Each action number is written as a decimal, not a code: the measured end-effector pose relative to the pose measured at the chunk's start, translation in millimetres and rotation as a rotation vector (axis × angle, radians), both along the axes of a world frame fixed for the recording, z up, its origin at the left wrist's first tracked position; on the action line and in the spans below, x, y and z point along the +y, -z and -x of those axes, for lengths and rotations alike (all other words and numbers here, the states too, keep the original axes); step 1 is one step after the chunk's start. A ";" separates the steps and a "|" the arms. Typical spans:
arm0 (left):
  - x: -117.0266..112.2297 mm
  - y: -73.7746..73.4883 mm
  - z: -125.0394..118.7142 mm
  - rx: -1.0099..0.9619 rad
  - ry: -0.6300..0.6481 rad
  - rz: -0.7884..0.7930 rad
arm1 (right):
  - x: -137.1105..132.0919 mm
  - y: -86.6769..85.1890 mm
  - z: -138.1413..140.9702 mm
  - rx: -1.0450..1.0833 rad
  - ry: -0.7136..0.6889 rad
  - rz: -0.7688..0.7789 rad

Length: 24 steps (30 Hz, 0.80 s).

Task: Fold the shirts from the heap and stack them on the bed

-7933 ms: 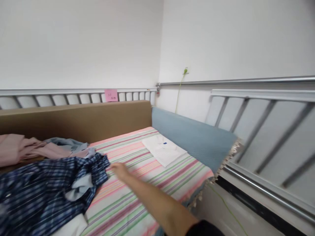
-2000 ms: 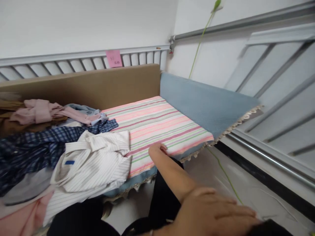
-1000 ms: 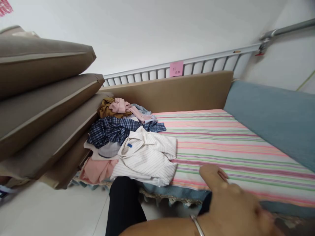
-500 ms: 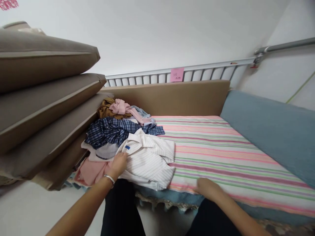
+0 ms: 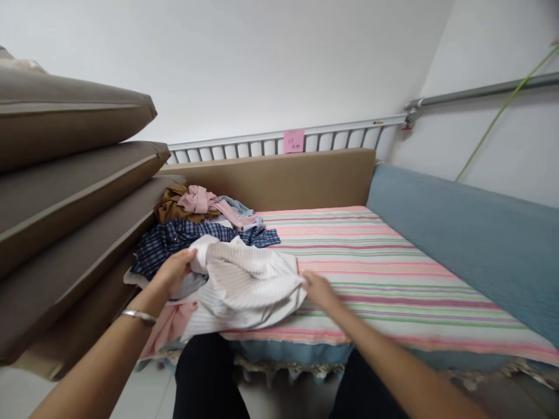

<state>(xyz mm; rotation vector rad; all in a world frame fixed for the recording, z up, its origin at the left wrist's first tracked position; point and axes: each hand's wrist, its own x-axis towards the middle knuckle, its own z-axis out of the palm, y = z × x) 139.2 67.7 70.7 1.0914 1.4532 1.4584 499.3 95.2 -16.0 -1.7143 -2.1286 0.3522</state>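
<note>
A white pin-striped shirt point(image 5: 244, 285) lies crumpled at the near left of the striped bed cover point(image 5: 371, 273). My left hand point(image 5: 174, 270), with a metal bangle on the wrist, is closed on the shirt's left edge and lifts it a little. My right hand point(image 5: 318, 289) grips the shirt's right edge, low on the cover. Behind the shirt sits a heap of clothes: a dark blue plaid shirt point(image 5: 174, 241), a pink garment point(image 5: 201, 201) and a brown one point(image 5: 170, 206).
Stacked brown cushions point(image 5: 65, 192) lean in from the left. A brown backboard point(image 5: 283, 177) and a blue padded side point(image 5: 458, 233) border the bed. A white railing with a pink note point(image 5: 293, 141) runs behind. My dark-trousered knees point(image 5: 209, 378) press against the bed's front edge.
Both hands have taken hold of the white striped shirt: the left moved up to its left edge, the right came in from the bed's front edge. The shirt is bunched and partly lifted.
</note>
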 end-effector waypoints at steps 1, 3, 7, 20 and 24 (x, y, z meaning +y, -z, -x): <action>-1.7 -11.5 -3.5 -0.087 -0.008 -0.026 | 11.6 -26.4 -20.0 0.044 0.044 -0.057; -5.0 -29.4 -20.9 -0.273 -0.009 -0.102 | 31.2 -80.5 -62.3 0.113 0.157 -0.175; -11.5 -35.0 -94.8 -0.433 0.097 -0.204 | 45.3 -154.0 -136.4 0.294 0.321 -0.439; -92.7 94.5 -280.3 -0.473 0.554 0.205 | -74.1 98.2 -148.7 0.175 0.301 -0.091; -94.1 98.4 -294.1 -0.264 0.599 0.161 | -105.7 113.9 -130.2 0.255 0.156 -0.162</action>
